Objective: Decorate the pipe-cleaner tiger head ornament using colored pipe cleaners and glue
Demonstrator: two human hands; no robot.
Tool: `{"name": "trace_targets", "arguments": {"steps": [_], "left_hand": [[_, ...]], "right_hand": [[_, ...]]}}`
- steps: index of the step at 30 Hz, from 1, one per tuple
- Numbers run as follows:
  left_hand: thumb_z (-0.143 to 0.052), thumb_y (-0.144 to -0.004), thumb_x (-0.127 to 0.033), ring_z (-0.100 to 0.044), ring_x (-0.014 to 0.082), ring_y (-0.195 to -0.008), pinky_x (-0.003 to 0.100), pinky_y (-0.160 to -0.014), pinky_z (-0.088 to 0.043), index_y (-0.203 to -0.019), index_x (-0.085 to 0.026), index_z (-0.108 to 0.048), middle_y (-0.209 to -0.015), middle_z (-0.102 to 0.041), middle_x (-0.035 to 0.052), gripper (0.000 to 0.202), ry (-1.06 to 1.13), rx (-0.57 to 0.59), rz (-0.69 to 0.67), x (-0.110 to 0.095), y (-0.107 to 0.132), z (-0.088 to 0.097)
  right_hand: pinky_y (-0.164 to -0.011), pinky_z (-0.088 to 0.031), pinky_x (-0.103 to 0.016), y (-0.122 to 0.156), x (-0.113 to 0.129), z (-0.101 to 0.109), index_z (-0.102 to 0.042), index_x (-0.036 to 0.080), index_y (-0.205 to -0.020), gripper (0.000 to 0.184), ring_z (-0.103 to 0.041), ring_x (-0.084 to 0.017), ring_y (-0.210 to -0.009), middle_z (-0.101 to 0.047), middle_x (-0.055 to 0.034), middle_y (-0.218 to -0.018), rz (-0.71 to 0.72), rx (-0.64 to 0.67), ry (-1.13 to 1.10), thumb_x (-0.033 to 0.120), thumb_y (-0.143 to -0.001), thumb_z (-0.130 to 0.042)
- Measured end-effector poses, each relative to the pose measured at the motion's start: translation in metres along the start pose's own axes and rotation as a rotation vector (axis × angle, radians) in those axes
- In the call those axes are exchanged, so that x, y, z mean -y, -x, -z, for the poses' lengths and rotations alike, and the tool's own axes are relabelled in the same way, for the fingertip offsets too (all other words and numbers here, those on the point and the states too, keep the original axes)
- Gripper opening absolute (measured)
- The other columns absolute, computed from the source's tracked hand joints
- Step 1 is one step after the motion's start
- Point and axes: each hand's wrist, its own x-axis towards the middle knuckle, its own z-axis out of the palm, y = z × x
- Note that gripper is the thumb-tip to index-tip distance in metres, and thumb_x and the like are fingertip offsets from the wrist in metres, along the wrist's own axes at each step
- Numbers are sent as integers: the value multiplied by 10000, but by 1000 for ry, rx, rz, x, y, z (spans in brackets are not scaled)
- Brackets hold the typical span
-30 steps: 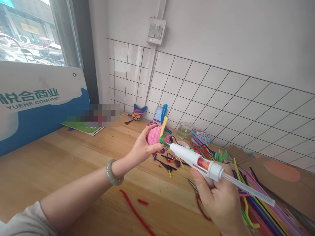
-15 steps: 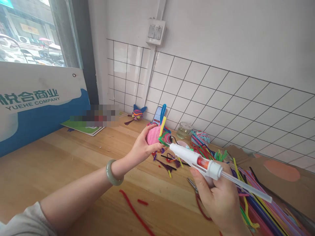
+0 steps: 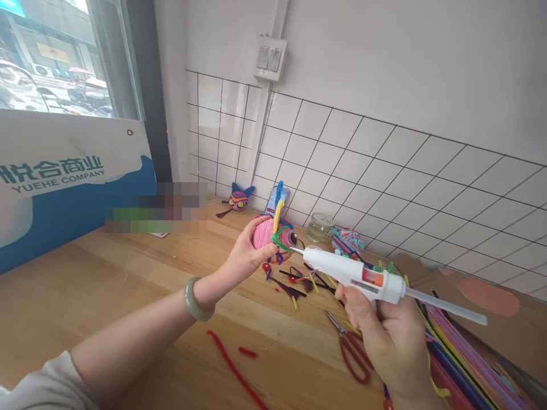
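Note:
My left hand (image 3: pixel 250 245) grips a round craft piece (image 3: pixel 264 233) wrapped in pink fuzzy pipe cleaners, held above the table. A yellow pipe cleaner (image 3: pixel 278 219) stands up from it, and green, blue and multicoloured parts show on its far and right sides. In my right hand (image 3: pixel 384 330) is a white hot glue gun (image 3: pixel 342 270) with a clear glue stick (image 3: pixel 447 304) sticking out of its back. The gun's nozzle points left at the green edge of the piece; whether it touches cannot be told. Red-handled scissors (image 3: pixel 352 347) lie beside my right hand.
Behind stand a finished-looking animal head (image 3: pixel 239 198), a phone (image 3: pixel 273 202) and a glass jar (image 3: pixel 319 226). Pipe cleaner scraps (image 3: pixel 293 290) litter the middle. Bundled pipe cleaners (image 3: pixel 465 353) and cardboard (image 3: pixel 491 319) lie right; a red pipe cleaner (image 3: pixel 235 367) lies in front.
The glue gun has swung to the right and more level, its nozzle drawing back slightly. The craft piece has turned and tilted a little in my left hand. More of the scissors shows.

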Motion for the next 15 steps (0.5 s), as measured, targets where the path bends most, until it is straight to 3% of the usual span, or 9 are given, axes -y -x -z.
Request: {"name": "trace_targets", "arguments": {"steps": [6, 12, 15], "left_hand": [[-778, -642, -502, -572, 299, -1087, 398, -911, -482, -1267, -153, -461, -1215, -577, 148, 783, 23, 21, 11, 0, 1, -2], [-791, -629, -507, -564, 300, -1099, 396, -933, -473, -1288, -135, -448, -1240, -563, 161, 831, 20, 31, 19, -5, 4, -5], [-794, -620, -516, -585, 294, -1057, 387, -878, -503, -1284, -143, -448, -1207, -580, 154, 836, 42, 31, 33, -6, 4, -5]], "right_hand": [[-493, -465, -279, 2, -1, -4, -598, 204, -884, 222, -473, -140, -457, -465, 46, -509, -86, 59, -91, 404, -923, -511], [-570, -496, -285, 3, -1, -9, -582, 211, -896, 182, -550, -155, -563, -555, -1, -668, -30, -1, -10, 390, -899, -548], [-601, -505, -284, 2, -2, -8, -583, 212, -902, 169, -579, -161, -620, -573, -18, -737, 0, -17, 2, 378, -900, -550]]}}
